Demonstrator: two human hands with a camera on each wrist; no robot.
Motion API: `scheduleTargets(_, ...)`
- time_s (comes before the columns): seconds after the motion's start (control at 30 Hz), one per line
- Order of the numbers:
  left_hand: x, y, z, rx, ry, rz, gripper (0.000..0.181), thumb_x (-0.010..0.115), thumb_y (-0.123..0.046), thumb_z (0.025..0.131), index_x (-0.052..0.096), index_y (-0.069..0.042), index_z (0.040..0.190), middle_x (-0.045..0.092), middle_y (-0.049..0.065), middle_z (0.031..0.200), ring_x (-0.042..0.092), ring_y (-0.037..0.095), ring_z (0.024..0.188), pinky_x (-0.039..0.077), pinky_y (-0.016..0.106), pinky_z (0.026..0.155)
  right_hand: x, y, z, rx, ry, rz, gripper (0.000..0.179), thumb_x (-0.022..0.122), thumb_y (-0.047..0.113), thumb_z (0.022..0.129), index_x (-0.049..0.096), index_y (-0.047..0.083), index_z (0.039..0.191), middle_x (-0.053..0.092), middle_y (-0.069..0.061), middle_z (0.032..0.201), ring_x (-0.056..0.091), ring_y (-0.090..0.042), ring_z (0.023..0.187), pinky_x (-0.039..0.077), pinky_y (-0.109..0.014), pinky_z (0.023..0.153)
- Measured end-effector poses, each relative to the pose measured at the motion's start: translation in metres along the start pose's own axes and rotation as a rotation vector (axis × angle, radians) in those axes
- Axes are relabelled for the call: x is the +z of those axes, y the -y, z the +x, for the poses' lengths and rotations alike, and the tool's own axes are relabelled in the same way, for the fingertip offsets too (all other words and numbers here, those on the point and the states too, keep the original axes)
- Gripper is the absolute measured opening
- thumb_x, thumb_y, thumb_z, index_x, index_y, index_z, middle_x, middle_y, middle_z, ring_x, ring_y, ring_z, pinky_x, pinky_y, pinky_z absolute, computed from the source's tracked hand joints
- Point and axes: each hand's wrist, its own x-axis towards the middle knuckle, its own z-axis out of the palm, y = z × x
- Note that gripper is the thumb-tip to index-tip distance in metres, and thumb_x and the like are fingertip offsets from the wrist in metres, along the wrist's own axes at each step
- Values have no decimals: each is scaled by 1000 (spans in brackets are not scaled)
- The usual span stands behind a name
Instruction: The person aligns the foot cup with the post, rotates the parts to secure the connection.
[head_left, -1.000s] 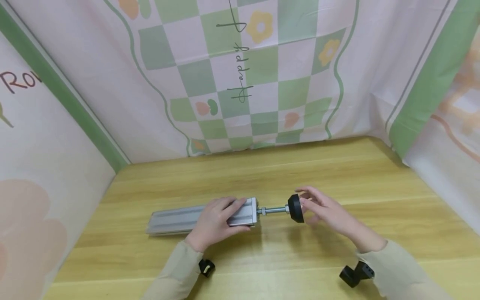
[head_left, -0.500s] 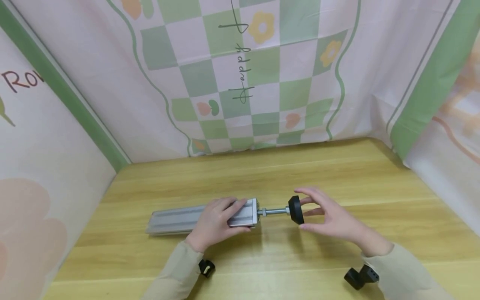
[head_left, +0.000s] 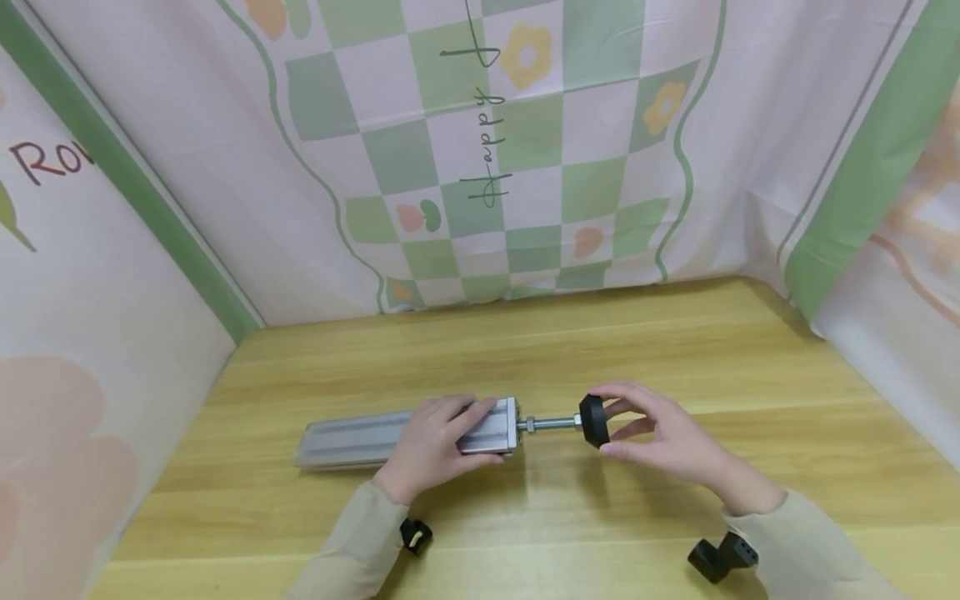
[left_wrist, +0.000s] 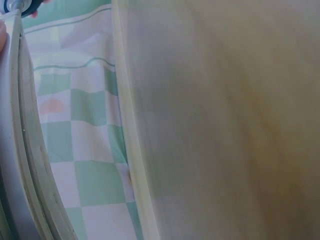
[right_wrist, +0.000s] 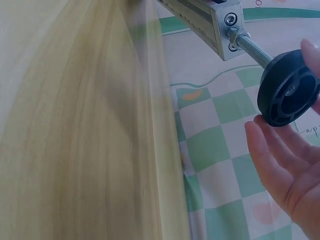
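Observation:
A silvery aluminium profile point(head_left: 345, 440) lies lengthwise over the wooden table, with a flat plate on its right end. My left hand point(head_left: 431, 442) grips it near that end, fingers over the top and thumb along the near side. From the end plate a threaded rod point(head_left: 553, 423) with a nut sticks out to the right. A round black levelling foot point(head_left: 595, 421) sits on the rod's tip; its hollow underside shows in the right wrist view. My right hand point(head_left: 667, 433) pinches the foot's rim between thumb and fingers. The left wrist view shows mostly the profile's side point(left_wrist: 25, 130).
The wooden table point(head_left: 480, 350) reaches back to a checked, flower-printed curtain point(head_left: 487, 167). More printed cloth hangs on the left and right sides. A black wrist-worn device point(head_left: 720, 558) hangs by the right sleeve, another point(head_left: 415, 536) by the left.
My right hand's fingers spread apart from their bunched pose at the foot, then came in around its rim. The left hand and the profile stay in place.

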Motion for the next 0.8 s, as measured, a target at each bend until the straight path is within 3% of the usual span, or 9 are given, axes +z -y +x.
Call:
scheduleTargets(0.3,0,-1,0,6,0,1,73,81,-51,65,63,-14,125,64,6,105,65,18,89,54,35,84,-2,4,4,246,52,96,45,61,14,92,46,-2,131,59,-14,96,63,-14,73,56,-32,63)
scheduleTargets(0.5,0,-1,0,8,13,11,72,80,-52,67,62,-14,125,64,6,106,65,17,89,54,34,83,-3,6,8,375,114,163,44,50,23,99,42,-11,125,60,-12,83,63,-28,70,57,-40,64)
scheduleTargets(0.8,1,-1,-1,17,-7,-9,72,83,-49,63,63,-15,124,65,5,105,64,17,87,54,34,81,-3,5,13,404,148,175,37,41,28,102,52,-7,100,62,-10,75,65,-29,69,57,-39,64)
